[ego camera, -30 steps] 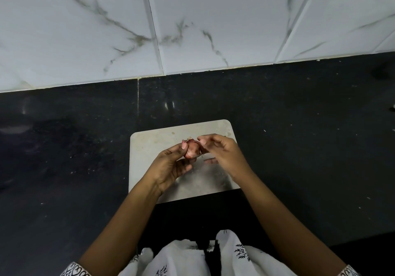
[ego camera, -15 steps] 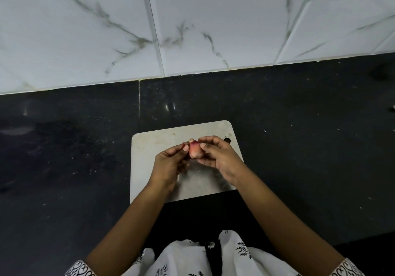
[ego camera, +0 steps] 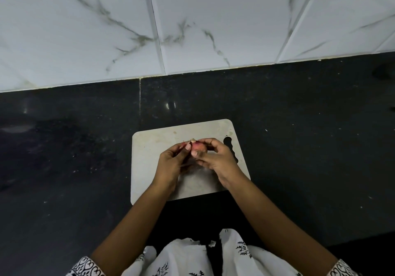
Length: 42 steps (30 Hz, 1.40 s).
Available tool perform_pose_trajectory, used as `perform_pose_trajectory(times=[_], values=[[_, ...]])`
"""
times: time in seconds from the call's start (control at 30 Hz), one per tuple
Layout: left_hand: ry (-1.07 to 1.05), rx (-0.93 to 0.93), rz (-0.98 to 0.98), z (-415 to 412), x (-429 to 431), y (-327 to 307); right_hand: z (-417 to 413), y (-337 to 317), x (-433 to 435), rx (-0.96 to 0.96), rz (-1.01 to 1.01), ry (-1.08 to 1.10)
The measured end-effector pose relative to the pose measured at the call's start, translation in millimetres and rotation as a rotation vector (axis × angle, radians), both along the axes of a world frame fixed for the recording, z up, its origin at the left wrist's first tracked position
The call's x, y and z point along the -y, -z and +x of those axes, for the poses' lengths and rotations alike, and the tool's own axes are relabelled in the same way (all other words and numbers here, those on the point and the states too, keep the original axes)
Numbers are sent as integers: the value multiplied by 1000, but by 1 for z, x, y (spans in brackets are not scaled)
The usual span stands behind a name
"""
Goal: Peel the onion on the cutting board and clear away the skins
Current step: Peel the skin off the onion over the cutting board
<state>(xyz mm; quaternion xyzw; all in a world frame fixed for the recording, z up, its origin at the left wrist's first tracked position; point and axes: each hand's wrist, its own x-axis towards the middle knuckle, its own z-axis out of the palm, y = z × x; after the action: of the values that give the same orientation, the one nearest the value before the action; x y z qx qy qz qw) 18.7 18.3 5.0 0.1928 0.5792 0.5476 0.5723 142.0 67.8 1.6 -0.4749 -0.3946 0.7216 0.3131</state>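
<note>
Onion (ego camera: 198, 146): held above the cutting board's (ego camera: 154, 145) middle.
Grip: my left grip (ego camera: 171, 162) and right grip (ego camera: 215, 158) both pinch it.
Progress: I judge peeling barely begun; clearing skins not yet done.

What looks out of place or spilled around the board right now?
Nothing serious. The cutting board sits slightly askew to the wall line and looks stained; pale specks dot the black countertop. The left hand and right hand hold the red onion over it.

Left hand (ego camera: 171, 161) and right hand (ego camera: 217, 158) thumb beside thumb, fingers curled around the onion (ego camera: 198, 146), forearms converging.
</note>
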Motion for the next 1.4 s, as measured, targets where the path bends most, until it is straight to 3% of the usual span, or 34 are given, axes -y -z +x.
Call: perform_pose_trajectory(times=[0.47,0.53,0.67,0.8,0.9,0.97,1.03,1.1,1.2,1.4], values=[[-136,-197,13,1,-3,7,-4,12,2,302,295,-10],[-150,-186,15,2,-3,8,-3,10,2,259,257,1],[-216,-8,11,1,-6,10,-4,5,1,-60,-16,77],[-275,49,0,-3,-7,9,-2,2,-3,-174,-154,139],[-241,-189,54,-9,-4,8,0,2,-4,-181,-206,151],[-156,-609,153,-18,-2,12,2,2,-5,-168,-221,145],[88,-1132,254,-28,-1,22,4,2,-6,-165,-227,138],[377,-1431,277,-32,-1,34,4,2,-6,-150,-212,129],[549,-1444,251,-30,6,44,5,2,-5,-129,-186,117],[390,-1088,124,-33,19,29,7,-1,-4,-98,-175,96]])
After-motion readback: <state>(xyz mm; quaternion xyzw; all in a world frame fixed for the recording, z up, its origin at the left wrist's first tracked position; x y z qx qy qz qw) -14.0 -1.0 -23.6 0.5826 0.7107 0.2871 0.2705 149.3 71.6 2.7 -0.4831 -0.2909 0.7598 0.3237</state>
